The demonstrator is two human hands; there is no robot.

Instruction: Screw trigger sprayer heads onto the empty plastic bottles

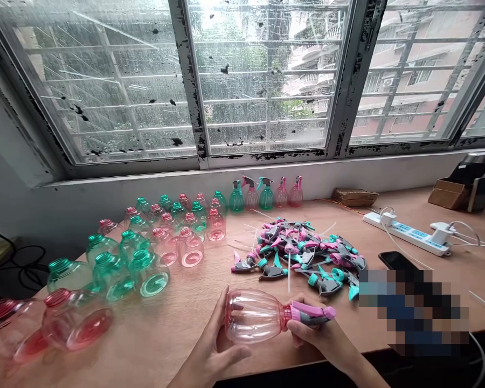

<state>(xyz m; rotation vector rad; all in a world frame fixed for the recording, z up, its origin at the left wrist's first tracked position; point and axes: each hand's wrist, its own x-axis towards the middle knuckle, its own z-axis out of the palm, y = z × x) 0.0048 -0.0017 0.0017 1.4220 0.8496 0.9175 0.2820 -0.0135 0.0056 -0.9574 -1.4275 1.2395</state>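
A clear pink spray bottle (255,317) lies on its side in the air above the table's front edge, its neck pointing right. My left hand (218,337) is wrapped round the base end of the bottle. At the neck, my right hand (313,334) grips the collar of the pink and grey spray head (310,312), which sits on the bottle. Some of the right fingers are hidden behind the head. Just beyond my hands lies a heap of loose spray heads (297,248) in pink, teal and grey, several with thin tubes.
Open-necked pink and green bottles (149,272) stand in rows on the left. Several bottles with spray heads (265,195) line the back wall. A power strip (408,234), a phone (400,262) and a cardboard box (448,195) are at the right.
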